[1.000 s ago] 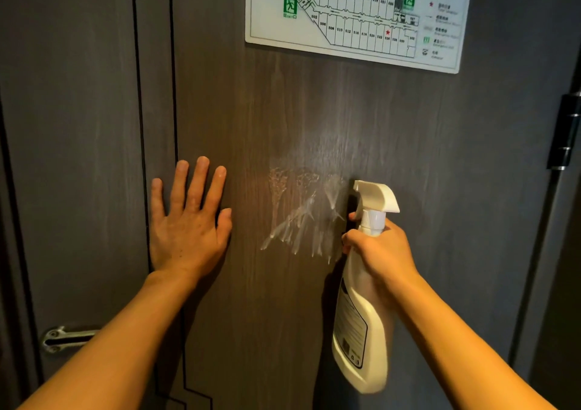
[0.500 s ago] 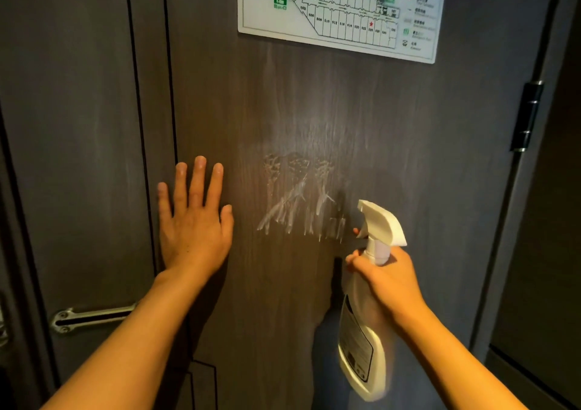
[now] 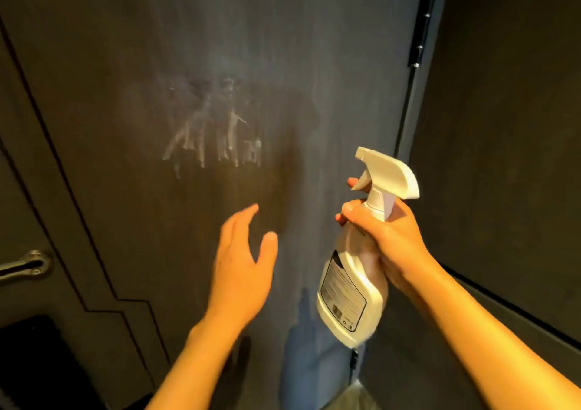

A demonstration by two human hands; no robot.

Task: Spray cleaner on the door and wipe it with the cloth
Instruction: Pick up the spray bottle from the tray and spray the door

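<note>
The dark wood-grain door (image 3: 132, 63) fills the view. Wet streaks of cleaner (image 3: 217, 139) run down its middle. My right hand (image 3: 386, 236) grips the neck of a white spray bottle (image 3: 352, 293), one finger at the trigger, nozzle aimed up and left toward the door. My left hand (image 3: 242, 268) is off the door, blurred, fingers apart, holding nothing, just left of the bottle. No cloth is in view.
A metal door handle (image 3: 26, 265) sits at the left edge. A black hinge (image 3: 421, 29) marks the door's right side, with a dark wall (image 3: 503, 126) beyond it. A black object (image 3: 37, 362) lies at the bottom left.
My left hand has lifted off the door and moved right and down toward the bottle. The view has dropped, so the floor plan sign has left the frame. The bottle is further from the door.
</note>
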